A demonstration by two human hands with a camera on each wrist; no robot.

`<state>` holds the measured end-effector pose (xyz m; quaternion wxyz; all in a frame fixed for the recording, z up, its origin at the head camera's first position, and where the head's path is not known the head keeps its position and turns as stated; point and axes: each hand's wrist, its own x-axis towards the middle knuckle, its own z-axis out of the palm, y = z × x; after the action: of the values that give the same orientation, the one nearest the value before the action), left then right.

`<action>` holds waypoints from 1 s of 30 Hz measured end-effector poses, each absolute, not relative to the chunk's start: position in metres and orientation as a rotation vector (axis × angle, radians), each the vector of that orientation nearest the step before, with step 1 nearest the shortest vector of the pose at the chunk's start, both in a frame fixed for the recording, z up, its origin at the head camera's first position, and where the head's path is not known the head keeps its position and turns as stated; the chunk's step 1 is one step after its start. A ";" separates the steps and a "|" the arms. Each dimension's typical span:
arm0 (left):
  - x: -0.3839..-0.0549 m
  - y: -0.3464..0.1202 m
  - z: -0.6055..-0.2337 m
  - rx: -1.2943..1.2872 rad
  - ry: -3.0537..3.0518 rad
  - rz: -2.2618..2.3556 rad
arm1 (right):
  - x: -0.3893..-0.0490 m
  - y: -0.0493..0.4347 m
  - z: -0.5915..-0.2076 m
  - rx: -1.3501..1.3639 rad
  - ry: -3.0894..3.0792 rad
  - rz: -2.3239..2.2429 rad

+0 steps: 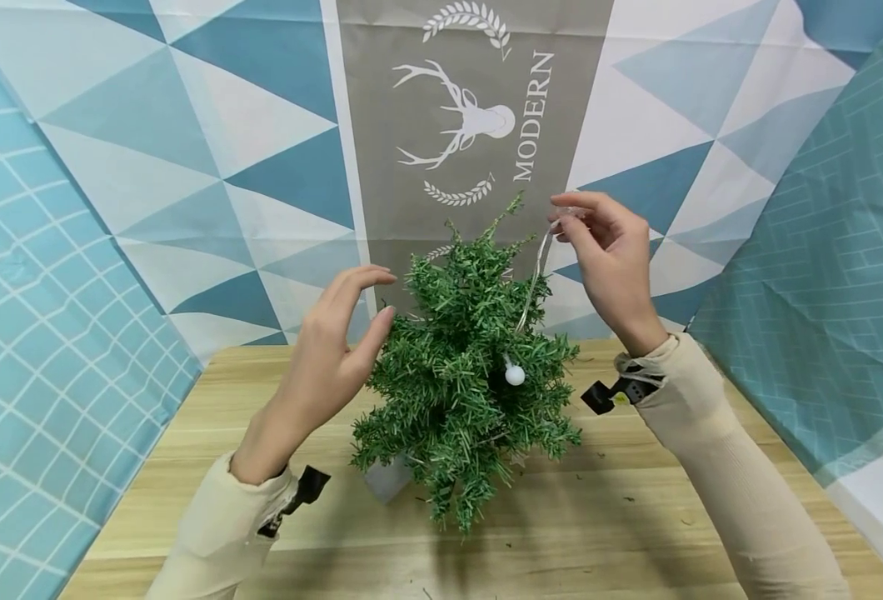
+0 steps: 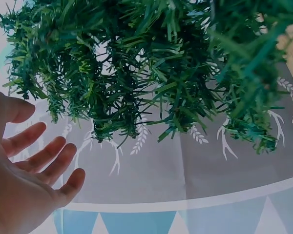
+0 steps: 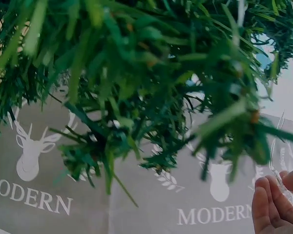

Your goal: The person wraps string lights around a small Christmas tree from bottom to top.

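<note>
A small artificial Christmas tree [image 1: 464, 358] stands on the wooden table. My right hand [image 1: 610, 250] pinches a thin clear string-light wire [image 1: 535, 279] between thumb and fingers, up beside the treetop. From there the wire runs down into the branches. One round white bulb [image 1: 514, 374] hangs on the tree's front right. At the tree's left side my left hand [image 1: 329, 350] is held with fingers spread and relaxed, the fingertips close to the branches. In the left wrist view that hand [image 2: 34, 161] holds nothing; in the right wrist view fingertips [image 3: 268, 202] grip the wire.
Behind the tree hangs a patterned cloth [image 1: 261, 158] with triangles and a deer print. Blue tiled sheets [image 1: 29, 275] enclose the sides. Under the branches a grey block-like base [image 1: 387, 479] shows partly. Small green needle bits lie on the table [image 1: 621, 533].
</note>
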<state>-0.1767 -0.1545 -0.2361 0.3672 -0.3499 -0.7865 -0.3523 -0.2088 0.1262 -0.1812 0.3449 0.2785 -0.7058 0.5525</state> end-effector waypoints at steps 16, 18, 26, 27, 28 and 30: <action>-0.185 -0.126 -0.188 -0.924 -2.236 -1.176 | -0.227 0.112 -0.173 1.025 -2.163 1.575; -0.196 -0.125 -0.189 -0.939 -2.278 -1.179 | -0.228 0.108 -0.172 1.018 -2.200 1.575; -0.224 -0.115 -0.187 -0.967 -2.384 -1.109 | -0.226 0.099 -0.167 1.158 -2.316 1.509; -0.224 -0.113 -0.186 -0.967 -2.389 -1.100 | -0.225 0.099 -0.167 1.188 -2.316 1.517; -0.224 -0.111 -0.186 -0.972 -2.383 -1.096 | -0.224 0.098 -0.167 1.214 -2.314 1.517; -0.224 -0.107 -0.186 -0.980 -2.347 -1.064 | -0.223 0.097 -0.167 1.235 -2.320 1.516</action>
<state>-0.2244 -0.1067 -0.1862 0.1913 -0.3488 -0.8356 -0.3788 -0.2235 0.0974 -0.1672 0.0539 0.4064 -0.7635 0.4990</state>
